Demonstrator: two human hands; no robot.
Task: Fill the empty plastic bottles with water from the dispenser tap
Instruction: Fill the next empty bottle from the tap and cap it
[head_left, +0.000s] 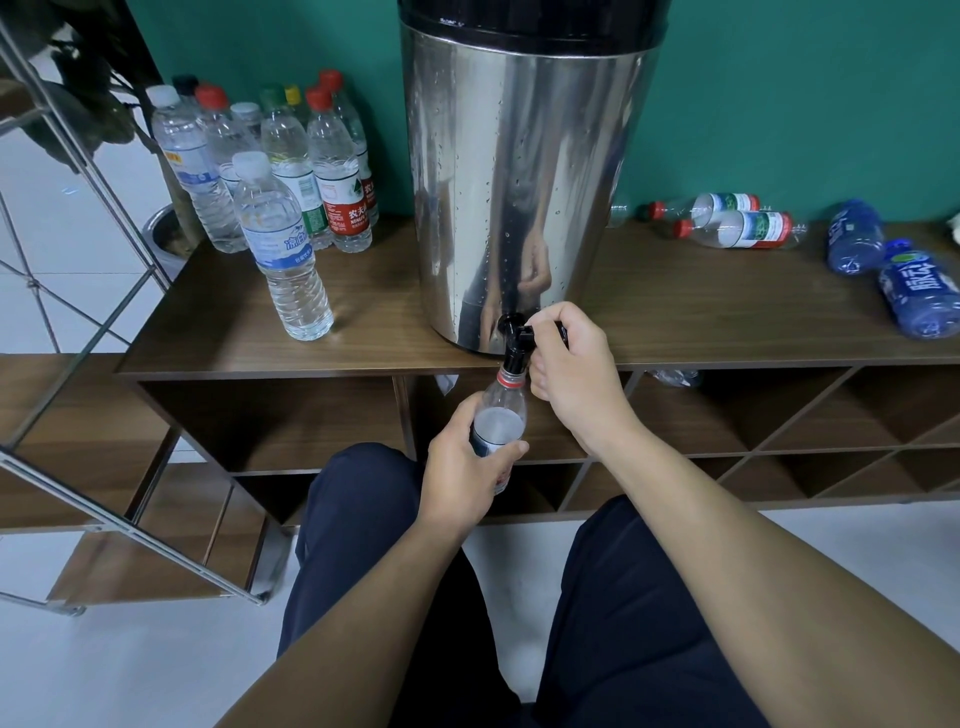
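L hand (462, 462) grips bottle (498, 415) under dispenser (524, 182) tap (517, 345); R hand (571, 358) curls round tap lever. Left of dispenser: red-label "农夫" bottle (340, 171). Wood shelf top (208, 322), teal wall (805, 104).

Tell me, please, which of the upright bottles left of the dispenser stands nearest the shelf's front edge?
The white-capped, blue-labelled bottle, standing alone in front of the cluster of capped bottles near the wall.

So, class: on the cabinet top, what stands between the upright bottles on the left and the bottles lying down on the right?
The head view shows the steel water dispenser standing between them.
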